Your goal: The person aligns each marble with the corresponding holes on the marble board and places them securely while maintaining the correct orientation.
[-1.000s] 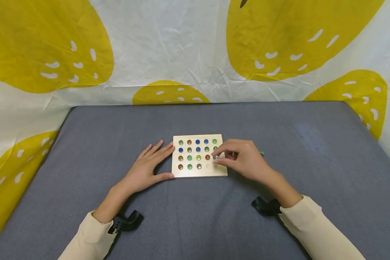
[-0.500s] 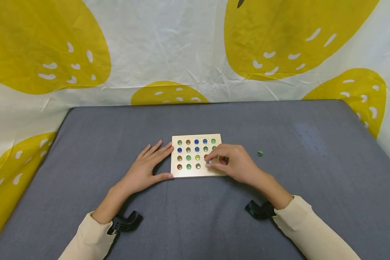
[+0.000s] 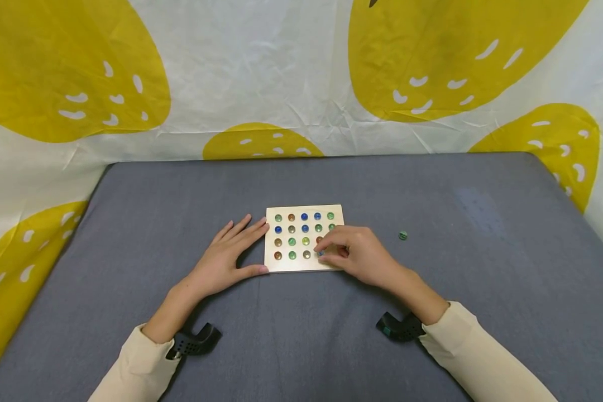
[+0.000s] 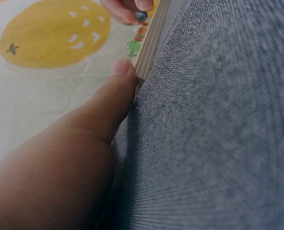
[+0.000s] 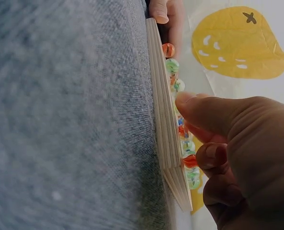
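A small wooden board (image 3: pixel 334 211) lies mid-table, and several rows of coloured marbles (image 3: pixel 292 229) sit in its holes. My left hand (image 3: pixel 231 254) lies flat beside the board's left edge, with its thumb (image 4: pixel 115 91) against the near corner. My right hand (image 3: pixel 324 251) is over the board's near right part. It pinches a dark blue marble (image 4: pixel 141 15) low over the front row. In the right wrist view the right thumb (image 5: pixel 204 112) reaches over the board's edge (image 5: pixel 163 120). The rest of the right column is hidden under that hand.
One loose green marble (image 3: pixel 402 235) lies on the grey table cover (image 3: pixel 457 268) to the right of the board. A yellow-and-white patterned cloth (image 3: pixel 281 84) hangs behind and at both sides. Black wrist mounts (image 3: pixel 196 341) sit at both cuffs.
My right hand has moved left and toward me with the marble, from the board's right column to the front row. That uncovered the loose green marble. The left hand stayed put.
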